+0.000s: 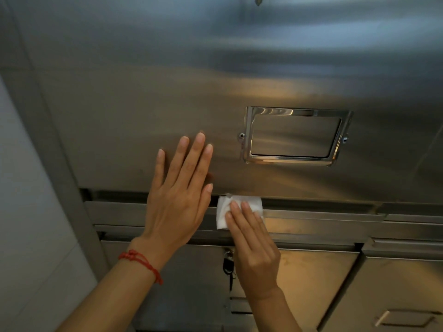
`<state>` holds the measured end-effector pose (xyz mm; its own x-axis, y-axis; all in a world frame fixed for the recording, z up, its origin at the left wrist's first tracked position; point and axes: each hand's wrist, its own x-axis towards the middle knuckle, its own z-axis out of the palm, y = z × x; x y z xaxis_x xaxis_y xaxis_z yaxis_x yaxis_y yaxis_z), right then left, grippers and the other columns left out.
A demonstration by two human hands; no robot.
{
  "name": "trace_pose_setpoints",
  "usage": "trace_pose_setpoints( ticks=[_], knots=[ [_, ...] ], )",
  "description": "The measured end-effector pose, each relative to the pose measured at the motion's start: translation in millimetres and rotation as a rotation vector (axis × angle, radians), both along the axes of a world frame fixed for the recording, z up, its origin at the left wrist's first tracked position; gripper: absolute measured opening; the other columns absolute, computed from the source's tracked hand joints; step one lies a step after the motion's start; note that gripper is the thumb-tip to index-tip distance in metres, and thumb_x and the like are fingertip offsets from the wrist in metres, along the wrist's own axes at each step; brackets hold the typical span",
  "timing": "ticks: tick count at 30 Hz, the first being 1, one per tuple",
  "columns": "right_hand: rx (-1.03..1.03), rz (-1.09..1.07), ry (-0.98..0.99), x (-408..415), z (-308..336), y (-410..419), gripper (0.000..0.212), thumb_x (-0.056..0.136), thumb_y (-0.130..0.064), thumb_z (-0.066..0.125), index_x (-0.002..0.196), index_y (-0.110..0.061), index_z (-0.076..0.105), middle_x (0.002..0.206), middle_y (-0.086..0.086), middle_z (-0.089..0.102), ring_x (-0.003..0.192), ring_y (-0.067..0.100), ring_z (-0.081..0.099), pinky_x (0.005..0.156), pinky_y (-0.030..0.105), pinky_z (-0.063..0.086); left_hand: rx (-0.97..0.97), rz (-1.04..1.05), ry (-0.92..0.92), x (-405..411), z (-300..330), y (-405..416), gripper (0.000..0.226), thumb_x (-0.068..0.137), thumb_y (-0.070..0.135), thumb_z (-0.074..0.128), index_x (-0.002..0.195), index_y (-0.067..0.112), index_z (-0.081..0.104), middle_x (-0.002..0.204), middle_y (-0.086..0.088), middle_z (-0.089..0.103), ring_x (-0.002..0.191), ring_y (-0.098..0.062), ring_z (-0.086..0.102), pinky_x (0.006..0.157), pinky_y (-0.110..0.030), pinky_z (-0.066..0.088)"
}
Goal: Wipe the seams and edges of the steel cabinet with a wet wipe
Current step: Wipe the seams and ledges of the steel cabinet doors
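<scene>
1. A pale wall is seen at the left, crossed by faint tile lines.
2. Warm light is reflected low on the steel, and cooler bluish light is reflected higher up.

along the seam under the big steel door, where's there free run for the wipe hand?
Free: the horizontal seam ledge rightward of the folded white wet wipe, below the chrome rectangular label frame. Crowded: leftward, where the left hand lies flat on the steel door beside the wipe; the right hand presses the wipe.
</scene>
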<state>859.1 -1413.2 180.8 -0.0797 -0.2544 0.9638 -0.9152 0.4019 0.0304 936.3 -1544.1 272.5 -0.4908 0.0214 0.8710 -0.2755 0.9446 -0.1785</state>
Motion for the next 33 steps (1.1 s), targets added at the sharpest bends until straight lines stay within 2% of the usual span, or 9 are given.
trace_pose_setpoints(
  ticks=[8,12,15,23,27,30,33],
  knots=[
    [-0.077,-0.103,-0.082,-5,-5,12,0.027,0.100,-0.014,0.040,0.112,-0.001,0.060,0.121,0.016,0.058,0.117,0.034,0.052,0.096,0.051,0.042,0.016,-0.006,-0.026,3,1,1,0.056,0.097,0.029,0.029,0.146,0.007,0.013,0.152,-0.011,0.013,0.142,-0.025,0.010,0.114,-0.050,0.008],
    [-0.032,-0.069,-0.024,-7,-4,11,0.027,0.101,-0.008,0.037,0.113,-0.001,0.060,0.120,0.015,0.059,0.116,0.032,0.053,0.097,0.049,0.042,0.037,-0.009,-0.021,0,0,3,0.057,0.097,0.030,0.029,0.146,0.006,0.013,0.153,-0.012,0.012,0.142,-0.026,0.009,0.114,-0.051,0.009],
    [0.016,-0.070,0.009,-14,-3,21,0.026,0.092,-0.001,0.046,0.114,-0.002,0.060,0.122,0.015,0.058,0.118,0.030,0.053,0.098,0.047,0.042,0.062,-0.015,-0.005,-3,-2,7,0.057,0.097,0.030,0.030,0.146,0.005,0.012,0.153,-0.012,0.011,0.142,-0.027,0.008,0.114,-0.052,0.009],
    [-0.033,-0.108,-0.003,-13,-5,17,0.024,0.092,-0.008,0.052,0.113,-0.002,0.060,0.122,0.015,0.056,0.117,0.032,0.052,0.098,0.049,0.041,0.059,-0.017,-0.008,-3,-2,5,0.057,0.097,0.030,0.029,0.146,0.005,0.012,0.153,-0.010,0.010,0.142,-0.026,0.007,0.114,-0.052,0.009],
    [0.026,-0.075,0.045,-19,-2,25,0.027,0.086,-0.003,0.056,0.113,-0.002,0.061,0.123,0.014,0.057,0.118,0.029,0.053,0.100,0.044,0.043,0.058,-0.008,-0.005,-5,-3,6,0.058,0.097,0.030,0.030,0.146,0.005,0.011,0.153,-0.010,0.008,0.142,-0.026,0.006,0.114,-0.052,0.008],
    [-0.004,-0.111,0.013,-26,-3,39,0.026,0.086,-0.005,0.057,0.112,-0.001,0.061,0.122,0.016,0.057,0.116,0.031,0.055,0.103,0.040,0.042,0.059,-0.007,0.003,-5,-5,6,0.059,0.097,0.030,0.030,0.146,0.004,0.011,0.153,-0.008,0.006,0.142,-0.027,0.005,0.114,-0.052,0.006],
    [-0.063,-0.129,-0.022,-24,-5,37,0.024,0.089,-0.008,0.055,0.111,-0.001,0.061,0.121,0.016,0.057,0.115,0.033,0.055,0.100,0.045,0.042,0.051,-0.003,0.005,-6,-5,5,0.060,0.097,0.031,0.030,0.146,0.005,0.009,0.154,-0.007,0.004,0.142,-0.026,0.004,0.115,-0.051,0.005]
  ],
)
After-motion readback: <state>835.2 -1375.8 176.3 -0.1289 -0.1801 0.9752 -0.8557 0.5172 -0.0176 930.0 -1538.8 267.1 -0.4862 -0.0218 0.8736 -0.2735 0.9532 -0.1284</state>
